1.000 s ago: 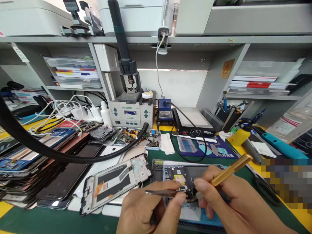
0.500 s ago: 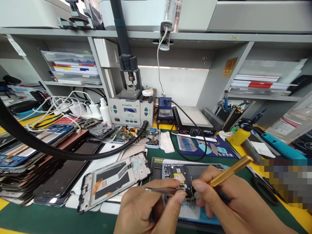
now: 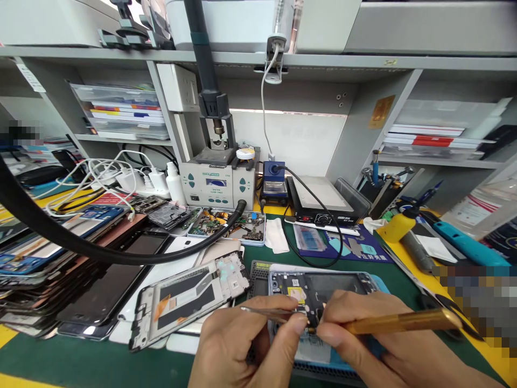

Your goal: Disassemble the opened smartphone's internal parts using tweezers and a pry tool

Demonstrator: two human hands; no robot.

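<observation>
Our left hand [image 3: 246, 342] pinches tweezers [image 3: 269, 313], our right hand [image 3: 374, 306] grips a gold tool [image 3: 407, 321]; the phone [image 3: 323, 288] lies opened (insides still uncovered).

A phone-repair workshop: stripped handsets [image 3: 81, 237] stacked towards nine o'clock, loose circuit boards [image 3: 255, 230] lying before a hot-air rework station [image 3: 218, 186] at eleven o'clock.

Left hand [image 3: 244, 342] pinches beside the pinching right hand [image 3: 398, 354].
</observation>
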